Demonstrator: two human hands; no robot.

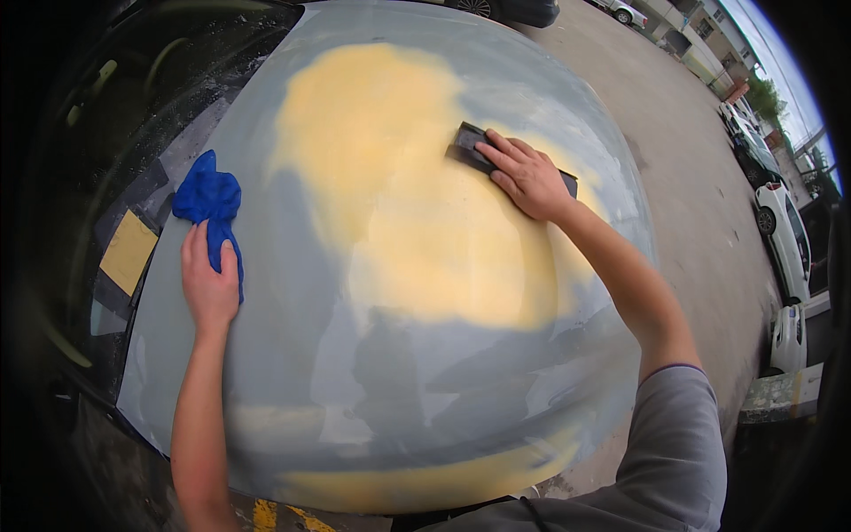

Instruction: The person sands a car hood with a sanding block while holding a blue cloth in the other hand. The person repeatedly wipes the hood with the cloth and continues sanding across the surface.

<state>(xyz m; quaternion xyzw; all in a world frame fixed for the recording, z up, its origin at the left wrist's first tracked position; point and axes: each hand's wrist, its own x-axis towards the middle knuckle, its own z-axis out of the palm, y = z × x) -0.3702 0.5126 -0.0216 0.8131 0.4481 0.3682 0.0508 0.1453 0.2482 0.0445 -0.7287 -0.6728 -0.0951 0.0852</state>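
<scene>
A car hood (284, 372) in matte grey fills the middle, with a broad pale-yellow filler patch (417, 239) across it. My right hand (532, 182) lies over a long black sanding block (465, 148), fingers and thumb gripping it against the patch's upper right. The block's middle is hidden under the hand, and its two ends show. Toward the windshield side, my left hand (211, 279) rests on the hood, its fingers closed on a crumpled blue cloth (207, 193). Most of the cloth bunches up beyond the fingertips, and a strip of it runs beside the thumb.
A yellow sheet (129, 253), possibly sandpaper, lies over dark sheets at the base of the windshield (168, 80). Another yellow band (425, 483) crosses the hood's near edge. Concrete ground (683, 177) borders the hood on the right, with a parked white car (784, 235) beyond.
</scene>
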